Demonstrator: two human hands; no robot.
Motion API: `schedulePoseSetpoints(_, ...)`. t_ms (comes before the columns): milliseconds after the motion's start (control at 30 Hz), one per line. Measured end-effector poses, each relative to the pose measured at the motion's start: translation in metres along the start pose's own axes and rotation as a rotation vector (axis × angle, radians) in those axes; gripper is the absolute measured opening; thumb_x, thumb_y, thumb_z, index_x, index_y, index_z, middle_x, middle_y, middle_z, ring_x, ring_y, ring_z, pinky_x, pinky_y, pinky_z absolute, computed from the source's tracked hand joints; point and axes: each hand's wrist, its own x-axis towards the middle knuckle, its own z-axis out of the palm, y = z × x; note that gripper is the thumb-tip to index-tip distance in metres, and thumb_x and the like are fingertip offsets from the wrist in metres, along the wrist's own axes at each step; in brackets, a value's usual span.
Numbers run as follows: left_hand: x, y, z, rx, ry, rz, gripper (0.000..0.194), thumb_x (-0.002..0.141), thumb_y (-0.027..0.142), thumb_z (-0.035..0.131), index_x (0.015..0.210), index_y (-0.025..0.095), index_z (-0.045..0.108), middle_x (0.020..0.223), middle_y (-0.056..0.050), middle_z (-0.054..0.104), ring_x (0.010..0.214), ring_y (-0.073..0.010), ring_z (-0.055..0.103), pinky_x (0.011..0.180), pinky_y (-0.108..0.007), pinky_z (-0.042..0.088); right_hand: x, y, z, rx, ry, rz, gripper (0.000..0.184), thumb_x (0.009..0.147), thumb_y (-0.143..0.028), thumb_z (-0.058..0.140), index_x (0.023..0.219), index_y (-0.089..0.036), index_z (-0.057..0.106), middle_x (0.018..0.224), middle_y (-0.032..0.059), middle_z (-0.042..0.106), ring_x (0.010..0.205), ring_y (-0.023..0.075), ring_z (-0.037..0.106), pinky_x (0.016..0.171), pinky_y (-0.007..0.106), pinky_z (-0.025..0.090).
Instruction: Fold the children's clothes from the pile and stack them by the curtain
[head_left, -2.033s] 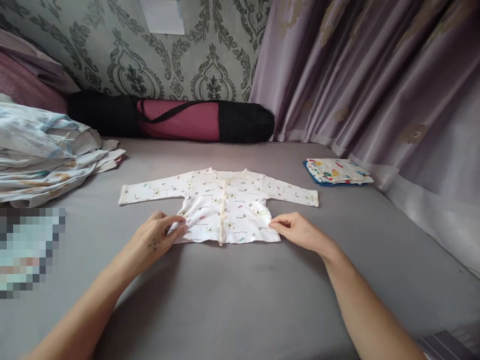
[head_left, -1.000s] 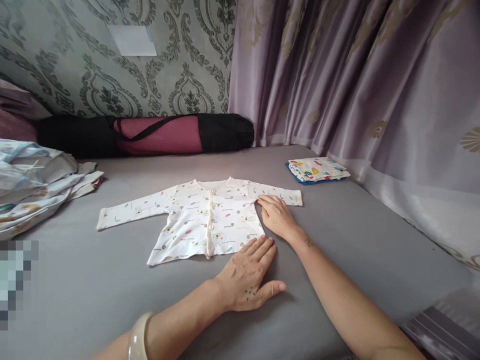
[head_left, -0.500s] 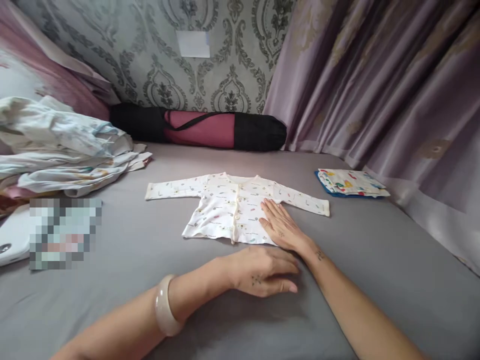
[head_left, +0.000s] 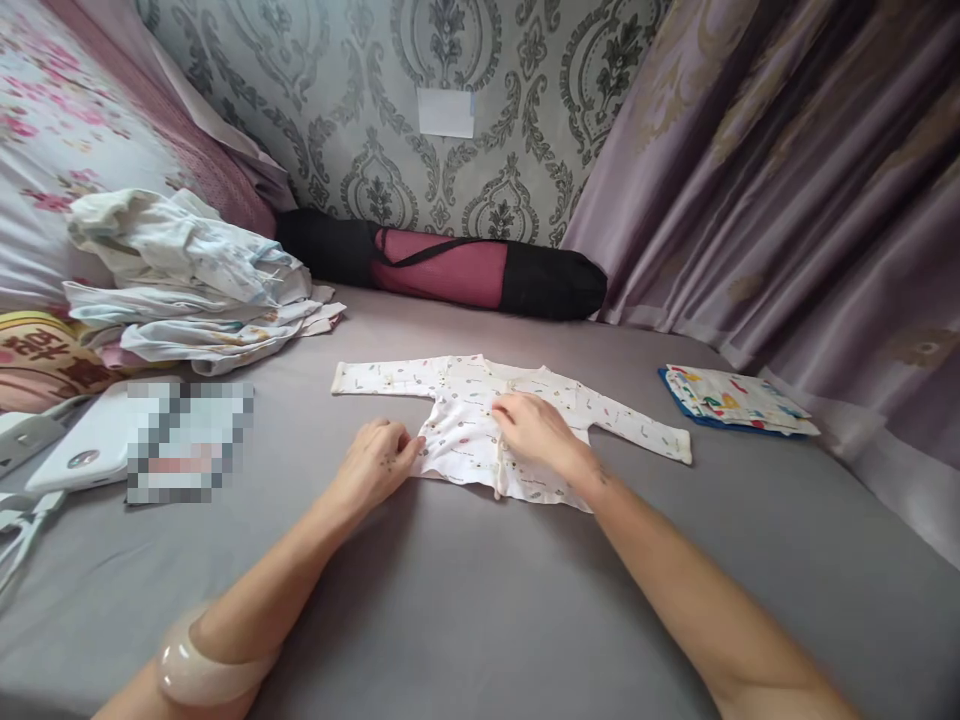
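Note:
A small white baby shirt (head_left: 465, 425) with a scattered print and a buttoned cream front strip lies spread on the grey sheet, both sleeves stretched outward. At its lower left corner, my left hand (head_left: 375, 462) has its fingers closed on the side edge near the hem. My right hand (head_left: 536, 430) reaches over the right half, its fingertips pinched on the fabric at the upper front strip. The hand and wrist cover part of the shirt's right front. A pale bangle (head_left: 202, 665) circles my left forearm.
A heap of clothes (head_left: 195, 280) lies at left, near a white device (head_left: 97, 440) and cables. A folded printed cloth (head_left: 739, 400) rests at right. Along the wall lies a long black and maroon bag (head_left: 442, 268); curtains (head_left: 750, 180) hang on the right.
My left hand has moved from in front of the hem to the shirt's lower left corner. My right hand, flat on the right side before, now pinches at the front strip. The view has shifted left.

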Motion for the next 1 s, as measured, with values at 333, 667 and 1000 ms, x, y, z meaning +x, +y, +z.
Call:
schedulePoseSetpoints(333, -0.002, 0.001, 0.003, -0.079, 0.005, -0.048, 0.035, 0.082, 0.051, 0.056, 0.069, 0.018, 0.059, 0.088, -0.009, 0.056, 0.093, -0.0262, 0.051, 0.083, -0.037, 0.043, 0.098, -0.083, 0.042, -0.016, -0.077, 0.007, 0.028, 0.088, -0.017, 0.048, 0.114, -0.016, 0.060, 0.123, 0.0158, 0.057, 0.110, 0.0267, 0.059, 0.088, 0.035, 0.046)
schedulePoseSetpoints(667, -0.007, 0.013, -0.011, -0.068, -0.115, -0.049, 0.008, 0.082, 0.025, 0.049, 0.077, 0.020, 0.053, 0.079, -0.004, 0.058, 0.075, -0.0192, 0.054, 0.064, -0.028, 0.037, 0.116, -0.057, 0.084, 0.504, 0.298, 0.164, 0.016, 0.090, -0.015, 0.039, 0.095, -0.020, 0.053, 0.096, 0.0077, 0.062, 0.094, 0.0213, 0.058, 0.085, 0.033, 0.046)
schedulePoseSetpoints(1000, -0.010, 0.003, -0.028, -0.038, -0.292, 0.087, 0.024, 0.090, 0.033, 0.039, 0.104, 0.025, 0.057, 0.076, -0.001, 0.063, 0.068, -0.0190, 0.057, 0.061, -0.027, 0.034, 0.092, -0.076, 0.097, 0.204, 0.274, -0.110, 0.028, 0.097, -0.023, 0.038, 0.116, -0.012, 0.055, 0.118, 0.0164, 0.054, 0.113, 0.0260, 0.047, 0.100, 0.040, 0.040)
